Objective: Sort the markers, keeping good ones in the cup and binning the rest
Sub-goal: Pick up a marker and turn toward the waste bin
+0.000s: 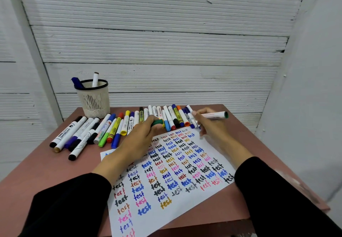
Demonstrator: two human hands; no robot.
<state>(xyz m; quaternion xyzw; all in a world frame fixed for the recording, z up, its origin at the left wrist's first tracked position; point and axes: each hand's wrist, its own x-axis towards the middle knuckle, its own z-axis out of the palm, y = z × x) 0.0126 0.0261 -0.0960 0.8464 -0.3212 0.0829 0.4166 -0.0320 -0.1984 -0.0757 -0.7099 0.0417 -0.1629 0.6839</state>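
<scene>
Right hand [209, 124] is gripping a white marker [215, 115] with a green end, right of centre in the frame, fingers curled round the barrel. Marker's long axis is lying roughly level, green end pointing toward the right edge. Left hand [142, 135] is pinching a green cap [157, 122] at its fingertips, just above the paper [185, 196], which is covered in coloured "test" words. Behind both hands a row of markers [114, 127] is lying across the pink surface [37, 172], barrels mostly pointing away toward the wall. Mesh cup [94, 100] is standing upper left, holding two markers upright.
</scene>
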